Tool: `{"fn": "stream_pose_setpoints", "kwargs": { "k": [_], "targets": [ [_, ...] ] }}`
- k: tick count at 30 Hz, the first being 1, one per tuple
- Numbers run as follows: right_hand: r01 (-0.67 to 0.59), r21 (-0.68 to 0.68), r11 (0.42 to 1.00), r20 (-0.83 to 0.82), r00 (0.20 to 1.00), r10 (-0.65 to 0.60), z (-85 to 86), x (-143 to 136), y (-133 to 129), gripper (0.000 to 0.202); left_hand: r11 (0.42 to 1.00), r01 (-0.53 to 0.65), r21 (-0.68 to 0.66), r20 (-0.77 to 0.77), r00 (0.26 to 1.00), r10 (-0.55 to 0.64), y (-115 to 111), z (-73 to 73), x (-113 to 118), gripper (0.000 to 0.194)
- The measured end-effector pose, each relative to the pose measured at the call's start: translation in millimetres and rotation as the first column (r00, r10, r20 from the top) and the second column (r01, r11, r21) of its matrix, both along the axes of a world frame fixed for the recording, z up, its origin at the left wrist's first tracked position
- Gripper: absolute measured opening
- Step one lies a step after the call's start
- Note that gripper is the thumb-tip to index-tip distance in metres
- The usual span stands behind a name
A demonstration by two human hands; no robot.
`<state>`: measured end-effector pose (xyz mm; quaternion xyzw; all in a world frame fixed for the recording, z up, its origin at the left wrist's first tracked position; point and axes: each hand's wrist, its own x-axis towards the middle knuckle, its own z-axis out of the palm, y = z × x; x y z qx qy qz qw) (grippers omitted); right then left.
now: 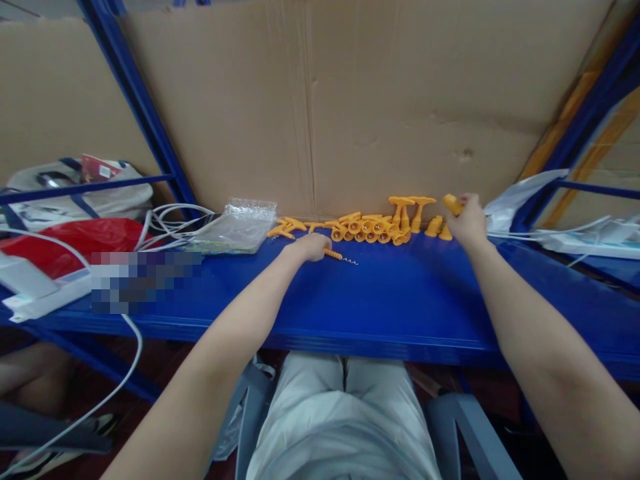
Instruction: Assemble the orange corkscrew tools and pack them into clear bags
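Observation:
My left hand is closed around the handle end of an orange corkscrew; its ridged shank and thin metal spiral point right, just above the blue tabletop. My right hand grips an orange plastic piece, raised over the table; the fingers hide part of its shape. Beneath it stand orange bell-shaped sleeves. Between the hands lies a stack of orange bell-ended corkscrews, open bells towards me. Several T-handled ones stand upright at its right. Loose orange T-handles lie beyond my left hand.
A cardboard panel backs the blue table. Clear plastic bags, white cables, a red bag and a white power strip occupy the left. Blue posts and more white cables flank the workspace.

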<state>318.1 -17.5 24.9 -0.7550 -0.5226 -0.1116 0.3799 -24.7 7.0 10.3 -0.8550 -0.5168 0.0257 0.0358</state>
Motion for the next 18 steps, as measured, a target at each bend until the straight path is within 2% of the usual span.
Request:
{"fn": "stream_pose_setpoints", "kwargs": {
  "k": [2,4,6,8,11,13,18],
  "targets": [
    [-0.089,0.003,0.996,0.038,0.995,0.089,3.5,-7,5,0.041,1.000,0.004,-0.005,0.001,1.000,-0.004,-2,1.9,0,0.035],
    [-0.230,-0.018,0.973,0.102,0.968,0.230,5.6,-15,11,0.038,1.000,0.027,0.006,0.037,0.999,-0.027,-3,2.1,1,0.031],
    [-0.384,-0.091,0.919,0.183,0.901,0.394,5.7,-23,15,0.035,0.998,0.047,0.046,0.107,0.993,-0.052,-2,1.0,3,0.029],
    [-0.487,-0.211,0.848,0.242,0.814,0.528,3.4,-34,18,0.032,0.994,0.047,0.096,0.185,0.981,-0.065,0,-0.5,4,0.029],
    [-0.543,-0.369,0.755,0.265,0.717,0.645,-3.9,-52,17,0.031,0.991,0.039,0.129,0.258,0.964,-0.072,2,-2.7,5,0.032],
    [-0.555,-0.428,0.713,0.265,0.677,0.687,-9.7,-64,15,0.029,0.992,0.026,0.124,0.269,0.961,-0.059,3,-4.2,6,0.032],
    [-0.543,-0.505,0.671,0.255,0.649,0.717,-20.2,-84,10,0.023,0.994,-0.015,0.112,0.291,0.956,-0.019,6,-7.3,7,0.035]
  ]
}}
